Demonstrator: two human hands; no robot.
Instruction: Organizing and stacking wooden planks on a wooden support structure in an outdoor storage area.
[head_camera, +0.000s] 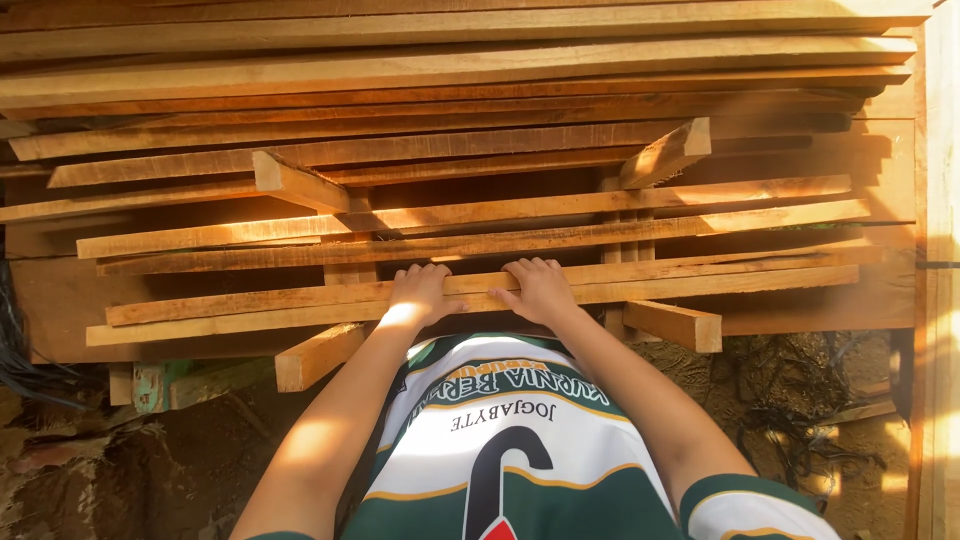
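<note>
Both hands rest palm-down on the same long plank (300, 305), the lowest front board of a tall stack of sawn timber (480, 120). The left hand (420, 295) lies flat with fingers spread slightly and curled over the plank's far edge; the right hand (540, 290) sits just beside it, fingers likewise draped over the top, neither closed into a fist. The plank is pale, rough-sawn wood, thin and straight, running nearly the full width of the stack. Above it, boards lie in uneven layers, separated by short square spacer blocks (675, 325) whose cut ends jut forward. A wide flat board (880, 300) sits behind the lower layers. Below the stack, bare dirt ground (150, 470) shows, with dark tangled cords (800, 400) at right. The plank's front edge overhangs freely toward the person's green and white shirt (520, 450).
</note>
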